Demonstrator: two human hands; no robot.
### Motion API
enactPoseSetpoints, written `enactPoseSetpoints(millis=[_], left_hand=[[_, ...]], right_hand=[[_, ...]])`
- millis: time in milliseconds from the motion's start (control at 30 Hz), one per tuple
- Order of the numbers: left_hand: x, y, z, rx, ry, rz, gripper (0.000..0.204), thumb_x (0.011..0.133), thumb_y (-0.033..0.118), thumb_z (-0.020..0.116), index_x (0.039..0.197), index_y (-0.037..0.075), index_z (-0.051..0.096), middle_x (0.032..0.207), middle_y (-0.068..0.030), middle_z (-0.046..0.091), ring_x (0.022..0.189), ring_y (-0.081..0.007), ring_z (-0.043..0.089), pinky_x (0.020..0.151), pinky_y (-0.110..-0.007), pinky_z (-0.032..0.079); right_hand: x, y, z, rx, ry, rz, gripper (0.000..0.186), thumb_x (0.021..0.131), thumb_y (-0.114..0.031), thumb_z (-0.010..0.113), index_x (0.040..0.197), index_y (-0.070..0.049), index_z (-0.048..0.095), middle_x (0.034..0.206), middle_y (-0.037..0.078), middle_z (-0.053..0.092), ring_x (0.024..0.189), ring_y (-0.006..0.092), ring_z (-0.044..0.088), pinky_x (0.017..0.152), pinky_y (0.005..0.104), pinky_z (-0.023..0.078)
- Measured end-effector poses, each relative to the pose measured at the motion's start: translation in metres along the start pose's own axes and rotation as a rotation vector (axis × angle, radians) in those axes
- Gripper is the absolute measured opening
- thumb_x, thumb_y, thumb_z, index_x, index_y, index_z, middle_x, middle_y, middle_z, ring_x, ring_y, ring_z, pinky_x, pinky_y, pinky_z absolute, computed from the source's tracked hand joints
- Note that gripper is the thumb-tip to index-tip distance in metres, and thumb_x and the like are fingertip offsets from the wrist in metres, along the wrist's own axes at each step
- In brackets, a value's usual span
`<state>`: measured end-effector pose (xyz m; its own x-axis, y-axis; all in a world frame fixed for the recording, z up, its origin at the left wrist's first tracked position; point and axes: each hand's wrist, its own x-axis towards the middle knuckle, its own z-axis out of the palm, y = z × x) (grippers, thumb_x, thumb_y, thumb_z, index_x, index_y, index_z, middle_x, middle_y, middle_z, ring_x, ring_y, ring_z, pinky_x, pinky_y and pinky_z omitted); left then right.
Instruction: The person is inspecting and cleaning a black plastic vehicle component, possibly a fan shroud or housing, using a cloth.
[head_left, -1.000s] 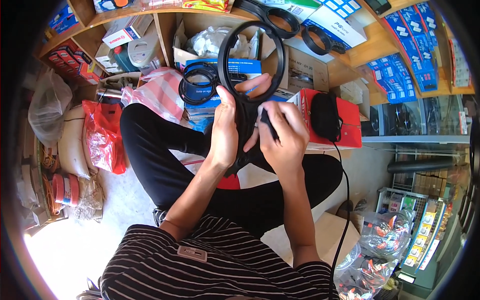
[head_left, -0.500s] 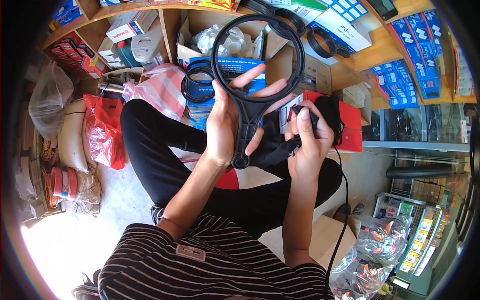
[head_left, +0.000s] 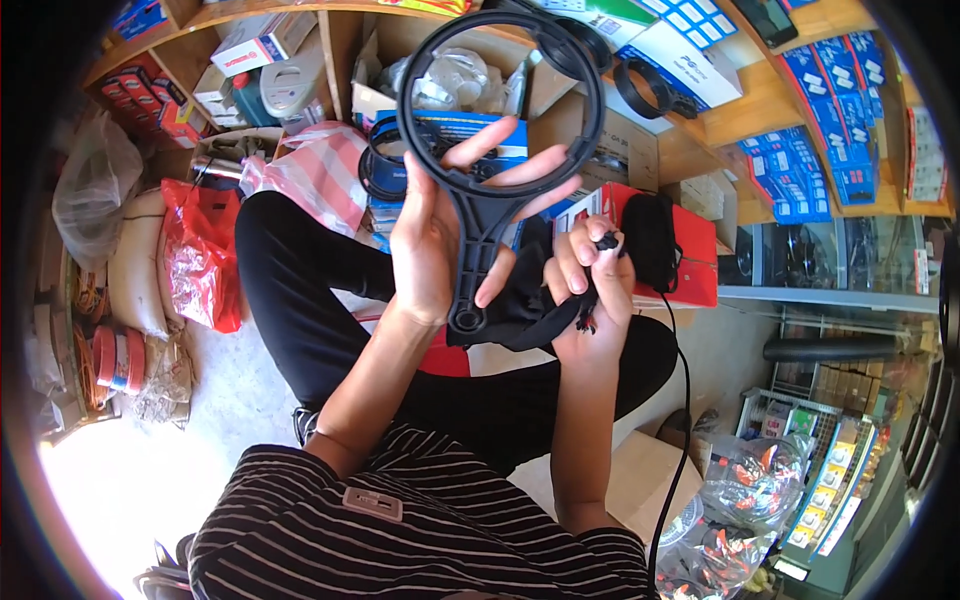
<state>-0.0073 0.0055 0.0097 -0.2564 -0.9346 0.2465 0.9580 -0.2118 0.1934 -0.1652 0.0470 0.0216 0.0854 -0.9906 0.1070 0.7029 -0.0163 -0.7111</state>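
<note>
I see left hand (head_left: pixel 425 265) with loose hold on black ring wrench (head_left: pixel 483 228), some fingers spread behind ring, handle along palm, above lap (head_left: pixel 490 402). Right hand (head_left: pixel 597 285) has curled fingers gripping black cloth (head_left: pixel 535 328). Wrench could slip, I think: left hold looks light; hanging cloth may snag handle.

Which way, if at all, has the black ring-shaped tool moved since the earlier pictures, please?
Yes, leftward: the black ring-shaped tool now reaches further left across the open carton behind it, and faces the camera more squarely.
</note>
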Motion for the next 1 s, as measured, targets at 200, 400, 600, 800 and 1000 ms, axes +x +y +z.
enactPoseSetpoints(millis=[200,400,600,800,1000], left_hand=[[-0.008,-0.006,0.011,0.309,0.076,0.012,0.087,0.103,0.069,0.017,0.156,0.003,0.035,0.141,-0.0301,0.057,0.053,-0.0145,0.063,0.038,-0.020,0.044],[-0.002,0.003,0.004,0.215,-0.008,-0.057,0.083,0.104,0.068,0.015,0.160,0.008,0.027,0.150,-0.0344,0.044,0.136,-0.0481,0.050,0.038,-0.027,0.054],[0.010,-0.004,0.008,-0.167,-0.020,-0.088,0.079,0.105,0.066,0.023,0.160,0.010,0.028,0.154,-0.0345,0.038,0.140,-0.0516,0.043,0.036,-0.029,0.054],[-0.004,0.004,-0.001,-0.071,0.083,-0.056,0.078,0.106,0.064,0.023,0.157,0.006,0.033,0.156,-0.0338,0.036,0.140,-0.0515,0.043,0.040,-0.031,0.057],[0.000,-0.007,0.001,0.057,0.030,-0.053,0.081,0.105,0.066,0.023,0.154,0.002,0.036,0.155,-0.0335,0.039,0.142,-0.0492,0.042,0.039,-0.028,0.053]], right_hand=[[-0.007,-0.003,0.029,-0.514,0.309,-0.169,0.018,0.100,-0.013,0.070,0.107,0.003,0.066,0.085,0.006,0.065,0.067,0.0094,0.056,0.060,0.0232,0.043],[0.000,-0.007,0.035,-1.050,0.204,-0.405,0.015,0.094,-0.006,0.075,0.101,0.004,0.067,0.089,0.007,0.066,0.075,0.0113,0.059,0.070,0.0245,0.047],[0.001,-0.023,0.049,-1.360,0.182,-0.498,0.013,0.087,0.003,0.076,0.098,0.004,0.068,0.091,0.010,0.068,0.084,0.0190,0.064,0.079,0.0300,0.050],[0.005,-0.010,0.054,-1.269,-0.021,-0.504,0.018,0.087,0.002,0.078,0.102,0.002,0.069,0.093,0.012,0.070,0.082,0.0203,0.068,0.074,0.0301,0.051],[-0.003,-0.018,0.047,-1.192,0.030,-0.508,0.015,0.086,0.002,0.078,0.098,0.003,0.070,0.091,0.011,0.070,0.082,0.0181,0.067,0.075,0.0292,0.051]])
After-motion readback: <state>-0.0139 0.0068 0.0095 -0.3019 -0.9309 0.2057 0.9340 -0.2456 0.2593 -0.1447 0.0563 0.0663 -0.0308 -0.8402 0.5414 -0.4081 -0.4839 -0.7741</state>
